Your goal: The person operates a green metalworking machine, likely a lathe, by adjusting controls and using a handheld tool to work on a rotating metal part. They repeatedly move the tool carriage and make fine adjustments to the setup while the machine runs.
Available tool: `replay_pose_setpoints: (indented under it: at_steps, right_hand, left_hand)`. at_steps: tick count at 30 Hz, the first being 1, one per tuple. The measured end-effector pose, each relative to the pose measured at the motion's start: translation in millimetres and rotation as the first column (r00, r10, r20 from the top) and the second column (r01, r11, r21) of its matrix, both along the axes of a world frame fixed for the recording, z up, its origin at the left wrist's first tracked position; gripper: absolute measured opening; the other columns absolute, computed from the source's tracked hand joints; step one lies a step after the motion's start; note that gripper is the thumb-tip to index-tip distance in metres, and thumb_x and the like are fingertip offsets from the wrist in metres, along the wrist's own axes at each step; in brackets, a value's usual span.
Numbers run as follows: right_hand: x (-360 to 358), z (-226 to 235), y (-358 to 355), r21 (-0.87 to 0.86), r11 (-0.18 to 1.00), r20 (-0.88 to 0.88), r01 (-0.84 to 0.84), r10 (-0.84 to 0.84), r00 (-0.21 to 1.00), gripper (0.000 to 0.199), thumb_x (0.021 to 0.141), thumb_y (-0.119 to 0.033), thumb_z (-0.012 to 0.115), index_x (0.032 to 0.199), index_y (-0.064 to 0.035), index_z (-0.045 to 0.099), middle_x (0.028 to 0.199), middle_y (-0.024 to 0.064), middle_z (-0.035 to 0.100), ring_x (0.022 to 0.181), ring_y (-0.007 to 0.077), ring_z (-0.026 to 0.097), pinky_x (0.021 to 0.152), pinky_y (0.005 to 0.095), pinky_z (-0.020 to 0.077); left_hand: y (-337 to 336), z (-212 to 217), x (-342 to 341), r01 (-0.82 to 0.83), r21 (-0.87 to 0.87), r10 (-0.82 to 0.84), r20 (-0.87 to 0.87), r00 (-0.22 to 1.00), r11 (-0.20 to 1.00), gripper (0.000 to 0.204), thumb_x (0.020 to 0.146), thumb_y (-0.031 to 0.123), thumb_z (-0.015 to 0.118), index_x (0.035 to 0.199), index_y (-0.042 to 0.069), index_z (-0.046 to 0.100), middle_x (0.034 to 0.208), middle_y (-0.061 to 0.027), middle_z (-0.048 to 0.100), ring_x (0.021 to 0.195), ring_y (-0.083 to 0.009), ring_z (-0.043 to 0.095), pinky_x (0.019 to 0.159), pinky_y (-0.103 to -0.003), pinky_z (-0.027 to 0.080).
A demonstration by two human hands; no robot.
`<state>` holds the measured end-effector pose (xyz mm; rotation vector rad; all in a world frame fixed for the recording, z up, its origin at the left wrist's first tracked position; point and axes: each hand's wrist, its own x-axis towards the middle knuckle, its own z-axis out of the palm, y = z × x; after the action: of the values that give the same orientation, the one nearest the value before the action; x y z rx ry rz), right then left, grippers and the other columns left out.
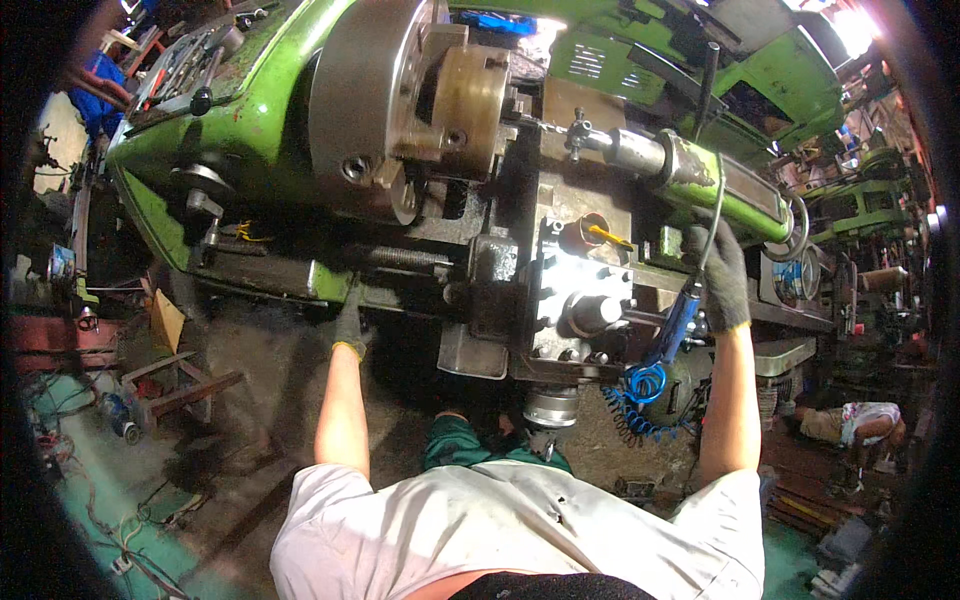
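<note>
A large green lathe fills the upper middle, with a round steel chuck (365,110) gripping a brass-coloured cylindrical workpiece (470,112). Facing it from the right is the green tailstock (735,198), which carries a drill chuck (635,152) and a thin drill bit pointing at the workpiece. My left hand (348,328), in a dark glove, is closed at the lathe's front edge below the lead screw; what it grips is hidden. My gloved right hand (727,280) reaches to the tailstock's near side, fingers curled and partly hidden. Beside it hangs a blue air gun (678,325).
A tool post (580,305) stands between my arms, with a brown cup (590,235) holding a yellow-handled brush on it. A coiled blue hose (640,405) dangles below. The tailstock handwheel (797,220) sticks out right. Another person (865,425) bends over at far right.
</note>
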<state>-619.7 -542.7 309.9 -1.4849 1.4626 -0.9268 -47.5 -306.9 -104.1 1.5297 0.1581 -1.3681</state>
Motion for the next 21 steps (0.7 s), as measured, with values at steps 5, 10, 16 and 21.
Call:
replay_pose_setpoints:
  at_steps: [5, 10, 16, 21]
  right_hand:
    - [28, -38, -42, 0.147, 0.95, -0.532, -0.275, 0.31, 0.788, 0.071, 0.094, -0.044, 0.077, 0.149, -0.0045, 0.056, 0.137, 0.0201, 0.069, 0.122, 0.0318, 0.068, 0.106, 0.0432, 0.0528]
    - [53, -37, -40, 0.155, 0.92, -0.709, -0.36, 0.357, 0.608, 0.062, 0.089, -0.041, 0.08, 0.137, -0.006, 0.064, 0.116, 0.0213, 0.076, 0.103, 0.0367, 0.075, 0.091, 0.0462, 0.0568]
    - [71, -34, -44, 0.252, 0.922, -0.777, -0.294, 0.374, 0.507, 0.042, 0.087, -0.035, 0.081, 0.118, -0.0097, 0.068, 0.102, 0.0217, 0.076, 0.098, 0.0379, 0.075, 0.084, 0.0453, 0.0568]
    - [76, -36, -42, 0.127, 0.928, -0.775, -0.349, 0.313, 0.549, 0.028, 0.088, -0.025, 0.079, 0.106, -0.0072, 0.068, 0.098, 0.0203, 0.074, 0.094, 0.0404, 0.072, 0.081, 0.0468, 0.0561]
  left_hand:
    - [16, -13, -1, 0.205, 0.394, -0.434, 0.676, 0.596, 0.896, 0.1, 0.087, 0.068, 0.072, 0.153, -0.003, 0.046, 0.152, -0.0267, 0.053, 0.135, -0.0414, 0.054, 0.111, -0.046, 0.043]
    - [19, 7, -15, 0.259, 0.463, -0.523, 0.648, 0.554, 0.848, 0.102, 0.088, 0.067, 0.07, 0.153, -0.008, 0.046, 0.156, -0.0306, 0.05, 0.144, -0.0444, 0.05, 0.118, -0.048, 0.04]
    - [26, -3, -21, 0.328, 0.661, -0.738, 0.591, 0.326, 0.675, 0.097, 0.088, 0.065, 0.069, 0.151, -0.006, 0.049, 0.154, -0.0321, 0.051, 0.144, -0.0455, 0.049, 0.118, -0.049, 0.039]
    - [16, 15, -36, 0.247, 0.526, -0.546, 0.548, 0.634, 0.814, 0.093, 0.09, 0.059, 0.068, 0.154, -0.004, 0.046, 0.154, -0.031, 0.052, 0.144, -0.0456, 0.049, 0.119, -0.049, 0.039]
